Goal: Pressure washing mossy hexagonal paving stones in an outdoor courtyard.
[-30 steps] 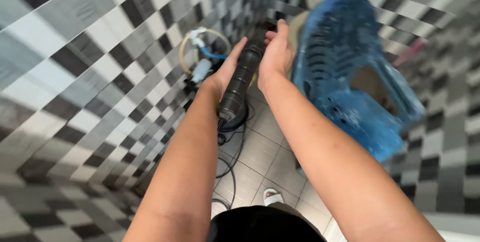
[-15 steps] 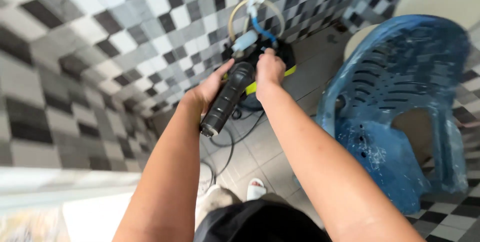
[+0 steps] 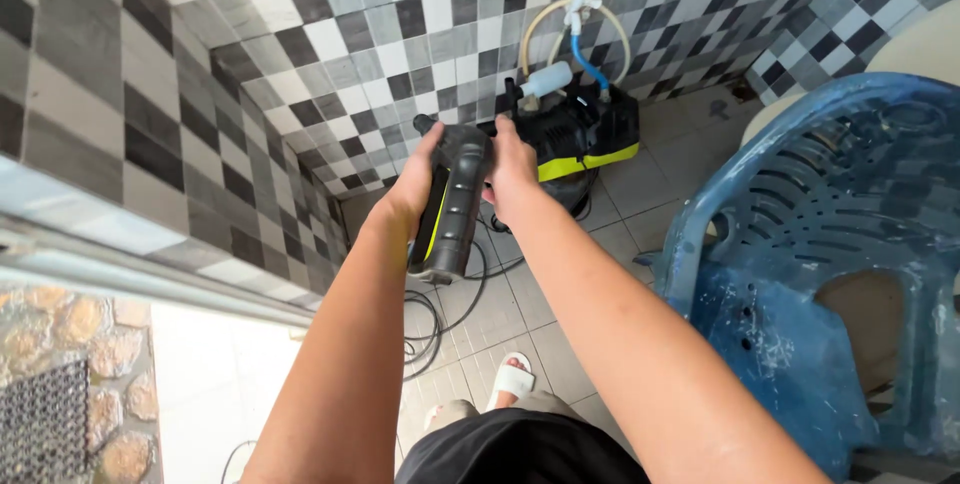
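Both hands are closing around one object, a black spray-gun handle (image 3: 452,199) with a thin yellow stripe, held out at arm's length over the floor. The left hand (image 3: 413,187) is wrapping the handle's left side, fingers curled behind it and out of sight, thumb lying along the top. The right hand (image 3: 512,172) is pressing against the handle's right side near its upper end; whether its fingers are fully closing round the handle cannot be told. The handle is hanging nearly upright, butt end pointing down toward the person.

Just beyond the grip, a black and yellow pressure washer (image 3: 578,140) is sitting on the tiled floor (image 3: 660,179) against the checkered wall (image 3: 330,54). Above the washer, a blue hose (image 3: 590,66) and a pale tube (image 3: 536,32) are running to a white tap fitting (image 3: 578,6). Below the grip, black cable (image 3: 432,316) is lying in loose loops on the floor. To the right of the grip, well apart, a blue plastic chair (image 3: 800,264) is standing. Nearest the viewer, a white sandal (image 3: 513,381) is showing beneath the arms.
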